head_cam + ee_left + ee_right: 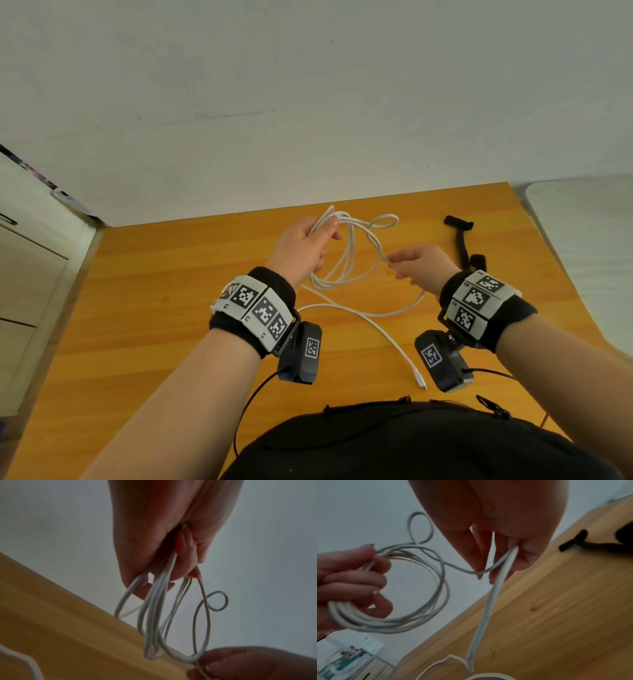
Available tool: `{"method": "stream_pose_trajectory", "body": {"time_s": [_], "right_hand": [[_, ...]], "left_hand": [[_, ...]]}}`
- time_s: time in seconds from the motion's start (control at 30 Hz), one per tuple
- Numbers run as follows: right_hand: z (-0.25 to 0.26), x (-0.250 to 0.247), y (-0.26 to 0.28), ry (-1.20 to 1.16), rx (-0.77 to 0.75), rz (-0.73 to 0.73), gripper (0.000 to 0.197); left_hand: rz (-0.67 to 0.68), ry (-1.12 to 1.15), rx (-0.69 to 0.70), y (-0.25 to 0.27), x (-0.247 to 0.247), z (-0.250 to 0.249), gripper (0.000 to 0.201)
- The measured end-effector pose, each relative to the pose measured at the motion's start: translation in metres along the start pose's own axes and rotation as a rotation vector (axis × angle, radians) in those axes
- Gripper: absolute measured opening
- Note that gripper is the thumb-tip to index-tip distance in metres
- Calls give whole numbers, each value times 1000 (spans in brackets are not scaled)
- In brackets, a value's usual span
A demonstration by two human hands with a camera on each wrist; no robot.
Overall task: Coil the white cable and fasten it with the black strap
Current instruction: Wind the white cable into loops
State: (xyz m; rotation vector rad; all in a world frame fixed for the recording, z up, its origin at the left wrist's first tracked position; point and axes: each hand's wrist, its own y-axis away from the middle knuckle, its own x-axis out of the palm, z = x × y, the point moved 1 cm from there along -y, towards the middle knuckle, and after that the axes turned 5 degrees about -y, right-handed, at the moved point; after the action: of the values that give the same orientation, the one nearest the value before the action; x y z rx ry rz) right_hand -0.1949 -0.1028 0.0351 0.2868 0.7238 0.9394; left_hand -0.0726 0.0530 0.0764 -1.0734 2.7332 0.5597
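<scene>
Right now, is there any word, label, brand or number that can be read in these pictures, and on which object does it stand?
No readable word, brand or number.
Wrist bands and: black-and-white square code markers only, no letters.
Wrist cameras and: small code markers, no text.
Printed sheet beside the table: a picture, too blurred to read.
The white cable and black strap: no visible label.

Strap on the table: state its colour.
The strap is plain black, lying on the orange-brown wooden table. The head view shows it best.
</scene>
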Motion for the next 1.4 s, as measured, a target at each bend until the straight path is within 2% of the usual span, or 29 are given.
{"method": "stream_pose_trajectory", "body": {"time_s": [0.1, 0.17, 0.27, 0.4, 0.47, 0.53, 0.6, 0.87, 1.07, 1.23, 1.4], "right_hand": [[13, 3, 11, 39, -129, -50, 38], [22, 5, 16, -18, -195, -78, 39], [31, 7, 21, -245, -200, -44, 33], [34, 9, 18, -375, -183, -57, 42], [33, 10, 16, -378, -191, -98, 37], [31, 11, 12, -374, -218, -130, 22], [28, 9, 9, -360, -239, -143, 17], [12, -5, 4, -182, -309, -217, 32], [12, -9, 5, -392, -326, -307, 24], [8, -9, 3, -250, -347, -293, 21], [0, -4, 2, -104, -304, -246, 25]], "left_hand": [[-5, -40, -4, 0, 3, 3, 30], [-9, -70, -1, 1, 6, 4, 30], [-19, -99, 14, 2, 8, 3, 30], [-21, -169, 54, 3, 10, 3, 30], [-16, -206, 66, 3, 11, 3, 30], [-9, -210, 62, 3, 12, 4, 31], [-6, -167, 37, 4, 12, 5, 31], [-19, -69, -11, 3, 2, 3, 30], [-23, -34, -49, 3, 2, 4, 32], [2, 182, -139, 5, -1, -1, 34], [107, 400, -210, 7, -3, -5, 37]]}}
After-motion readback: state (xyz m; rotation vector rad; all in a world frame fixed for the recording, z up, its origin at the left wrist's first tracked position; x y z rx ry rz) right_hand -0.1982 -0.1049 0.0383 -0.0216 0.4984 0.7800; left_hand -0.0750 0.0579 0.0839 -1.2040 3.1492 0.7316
